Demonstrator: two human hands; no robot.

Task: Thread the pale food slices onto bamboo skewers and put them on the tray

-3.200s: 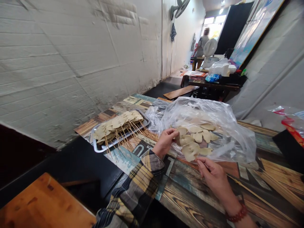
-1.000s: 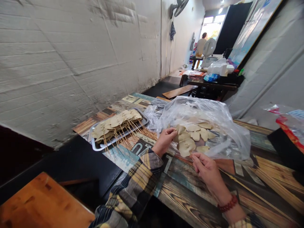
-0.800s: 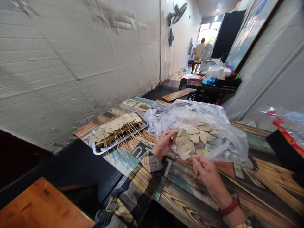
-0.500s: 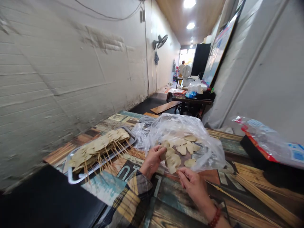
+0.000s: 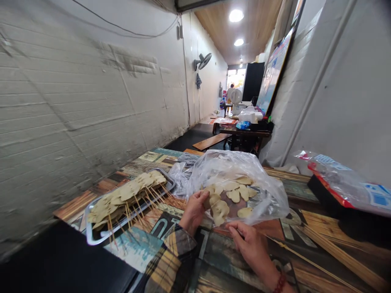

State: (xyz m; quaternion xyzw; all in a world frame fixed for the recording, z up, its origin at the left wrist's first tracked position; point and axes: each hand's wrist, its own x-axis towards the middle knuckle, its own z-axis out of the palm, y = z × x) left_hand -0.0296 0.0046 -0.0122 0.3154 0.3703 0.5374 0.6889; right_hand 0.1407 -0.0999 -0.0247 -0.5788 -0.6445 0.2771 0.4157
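My left hand (image 5: 194, 209) pinches the upper end of a row of thin beige slices with wavy edges (image 5: 219, 211), over the front of an open clear plastic bag (image 5: 271, 195). My right hand (image 5: 251, 241) is closed at the lower end of that row, fingers pinched on what looks like a thin bamboo skewer, mostly hidden. Inside the bag lie several loose beige slices (image 5: 234, 194). To the left, a metal tray (image 5: 91, 236) bears a pile of skewered slices (image 5: 126, 195), their sticks pointing toward me.
Bare bamboo skewers (image 5: 339, 252) lie at the right on the patterned wooden table (image 5: 220, 268). Beyond them stands a black container with red-edged plastic packaging (image 5: 345, 191) on it. A wooden bench (image 5: 212, 141) and another table (image 5: 244, 132) are farther back; a person (image 5: 230, 91) is in the distance.
The view has shifted slightly, so the surroundings sit a little lower and farther left. My right hand is slightly farther from the slices' lower end; my left hand keeps its pinch.
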